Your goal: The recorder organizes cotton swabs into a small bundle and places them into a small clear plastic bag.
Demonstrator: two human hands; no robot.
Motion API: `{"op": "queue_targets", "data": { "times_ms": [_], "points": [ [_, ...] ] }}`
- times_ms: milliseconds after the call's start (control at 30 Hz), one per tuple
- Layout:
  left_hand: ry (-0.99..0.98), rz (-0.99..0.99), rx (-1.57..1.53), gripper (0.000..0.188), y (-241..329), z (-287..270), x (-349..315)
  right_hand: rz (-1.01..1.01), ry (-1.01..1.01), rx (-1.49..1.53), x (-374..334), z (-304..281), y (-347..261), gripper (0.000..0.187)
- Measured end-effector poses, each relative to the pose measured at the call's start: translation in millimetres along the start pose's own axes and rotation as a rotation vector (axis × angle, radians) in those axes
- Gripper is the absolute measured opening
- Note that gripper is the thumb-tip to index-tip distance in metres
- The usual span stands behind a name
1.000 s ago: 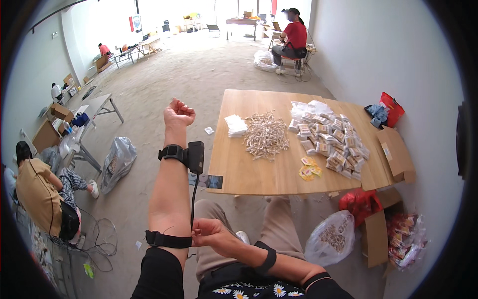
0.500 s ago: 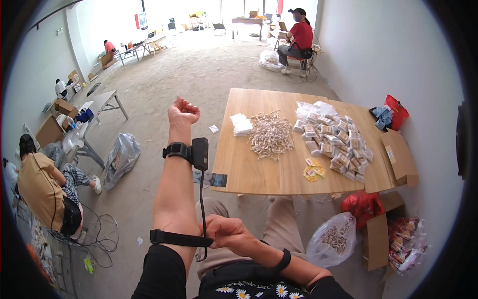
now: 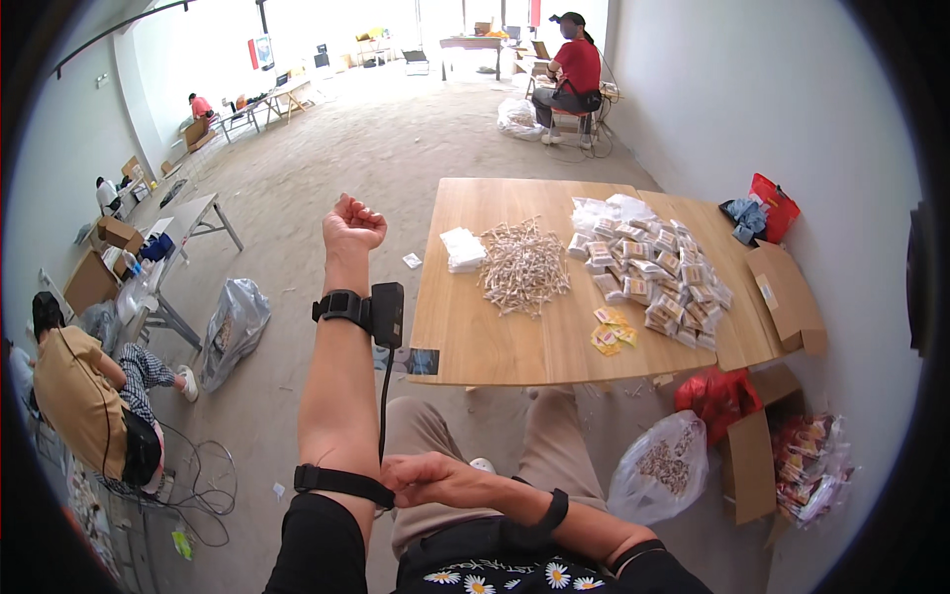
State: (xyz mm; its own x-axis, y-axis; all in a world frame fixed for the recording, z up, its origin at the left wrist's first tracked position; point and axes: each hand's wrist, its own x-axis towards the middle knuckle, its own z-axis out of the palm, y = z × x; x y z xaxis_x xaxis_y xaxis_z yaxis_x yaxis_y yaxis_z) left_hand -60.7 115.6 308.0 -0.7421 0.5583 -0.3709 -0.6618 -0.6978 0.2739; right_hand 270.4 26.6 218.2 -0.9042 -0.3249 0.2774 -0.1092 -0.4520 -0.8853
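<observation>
My left arm stretches forward with my left hand [image 3: 353, 226] curled in a loose fist, nothing visible in it. A black wrist strap carries a small black box [image 3: 387, 315], from which a black cable [image 3: 384, 411] runs down toward the elbow. Around the forearm below the elbow sits a black elastic strap [image 3: 341, 483]. My right hand [image 3: 427, 480] reaches across and pinches the strap's end at the arm's inner side, beside the cable. Its fingertips are partly hidden. Another black band [image 3: 557, 510] circles my right wrist.
Ahead right, a wooden table [image 3: 455, 342] bears a pile of cotton swabs [image 3: 524, 267], white packets [image 3: 462, 249], packed bundles [image 3: 648, 272] and yellow packets [image 3: 614, 332]. A plastic bag of swabs [image 3: 661, 465] and a cardboard box [image 3: 749, 475] stand below. Other people sit left and far off.
The view has turned slightly, so the room shifts left in the picture. My right hand has moved slightly left with the strap's end; my left fist stays raised.
</observation>
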Motion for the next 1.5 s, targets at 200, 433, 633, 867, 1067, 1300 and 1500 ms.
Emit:
{"op": "queue_targets", "data": {
  "times_ms": [200, 433, 633, 867, 1067, 1300, 1500],
  "points": [
    [-0.014, -0.012, 0.034, 0.027, -7, -3, 4, -0.047, 0.052, -0.239, 13, 0, 11, 0.011],
    [-0.045, -0.053, 0.048, 0.026, -24, 0, 2, 0.046, 0.078, -0.415, 31, -9, 40, 0.019],
    [-0.034, -0.088, 0.052, 0.026, -39, 3, -2, -0.118, 0.263, -0.443, 46, -5, 37, 0.029],
    [-0.037, -0.08, 0.042, 0.026, -36, 4, -2, 0.372, 0.236, 0.094, 32, 12, 11, 0.037],
    [-0.044, -0.052, 0.041, 0.026, -25, 3, -3, 0.204, 0.099, 0.5, 23, 20, 13, 0.033],
    [-0.032, -0.029, 0.097, 0.024, -9, -1, 6, 0.223, -0.107, 0.548, 7, 13, -4, 0.03],
    [-0.039, -0.063, 0.094, 0.023, -31, -1, 0, 0.156, -0.094, 0.9, 13, 5, 31, 0.037]
  ]
}}
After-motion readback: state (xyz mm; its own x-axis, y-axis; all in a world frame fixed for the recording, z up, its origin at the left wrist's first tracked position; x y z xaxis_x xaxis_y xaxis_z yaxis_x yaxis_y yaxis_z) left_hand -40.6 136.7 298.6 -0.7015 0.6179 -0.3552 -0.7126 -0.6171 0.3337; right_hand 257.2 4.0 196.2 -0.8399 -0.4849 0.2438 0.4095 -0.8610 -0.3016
